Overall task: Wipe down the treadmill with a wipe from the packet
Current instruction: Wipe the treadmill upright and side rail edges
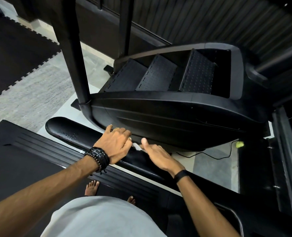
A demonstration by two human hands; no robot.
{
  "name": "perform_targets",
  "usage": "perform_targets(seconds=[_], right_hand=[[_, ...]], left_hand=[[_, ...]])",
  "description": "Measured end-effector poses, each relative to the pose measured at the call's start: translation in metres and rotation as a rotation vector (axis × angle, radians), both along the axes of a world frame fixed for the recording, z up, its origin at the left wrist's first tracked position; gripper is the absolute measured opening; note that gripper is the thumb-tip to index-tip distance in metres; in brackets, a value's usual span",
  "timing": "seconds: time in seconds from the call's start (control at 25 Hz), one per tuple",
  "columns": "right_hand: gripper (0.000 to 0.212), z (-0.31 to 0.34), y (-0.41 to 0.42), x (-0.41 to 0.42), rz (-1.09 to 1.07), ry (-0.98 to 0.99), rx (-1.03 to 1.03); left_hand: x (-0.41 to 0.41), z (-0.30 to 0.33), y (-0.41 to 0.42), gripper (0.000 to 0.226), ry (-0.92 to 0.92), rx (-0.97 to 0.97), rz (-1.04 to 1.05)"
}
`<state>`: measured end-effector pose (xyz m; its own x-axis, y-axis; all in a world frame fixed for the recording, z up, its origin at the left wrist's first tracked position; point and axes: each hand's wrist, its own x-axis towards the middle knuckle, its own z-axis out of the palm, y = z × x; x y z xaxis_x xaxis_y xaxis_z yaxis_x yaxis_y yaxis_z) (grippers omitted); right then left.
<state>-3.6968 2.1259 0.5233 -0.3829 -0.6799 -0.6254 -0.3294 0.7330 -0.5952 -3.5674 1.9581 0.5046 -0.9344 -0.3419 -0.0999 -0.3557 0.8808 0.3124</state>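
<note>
Treadmill handrail (76,134): wet droplets showing, wiping under way, most surfaces apparently still to do. Wipe (137,147): lying on the rail between both hands. Left hand (115,144): fingers curling over it. Right hand (156,155): flat, relaxed (packet not visible).

White wipe (137,147) on black glossy treadmill rail (76,134).

Left hand (116,144) fingers curled downward, right hand (156,155) flat, thumb extended
</note>
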Motion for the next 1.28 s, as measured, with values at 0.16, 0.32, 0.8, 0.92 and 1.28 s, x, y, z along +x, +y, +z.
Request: perform_targets(seconds=[0.16,0.32,0.8,0.92,1.28], right_hand=[[0.071,0.016,0.051,-0.004,-0.188,-0.048,-0.187],[0.021,-0.004,0.071,-0.014,-0.246,0.261,-0.166],[0.032,0.006,0.076,0.033,-0.295,0.502,-0.334],[0.017,-0.001,0.037,0.043,-0.273,0.584,-0.414],[0.023,-0.004,0.025,0.039,-0.139,0.628,-0.352]], left_hand=[[0.002,-0.001,0.000,0.071,0.008,0.024,0.008],[0.002,-0.001,0.001,0.071,0.011,0.020,0.001],[0.004,-0.002,0.001,0.067,-0.001,0.007,-0.038],[0.006,-0.002,0.001,0.069,-0.011,0.003,-0.043],[0.006,-0.003,-0.001,0.075,-0.022,0.026,-0.051]])
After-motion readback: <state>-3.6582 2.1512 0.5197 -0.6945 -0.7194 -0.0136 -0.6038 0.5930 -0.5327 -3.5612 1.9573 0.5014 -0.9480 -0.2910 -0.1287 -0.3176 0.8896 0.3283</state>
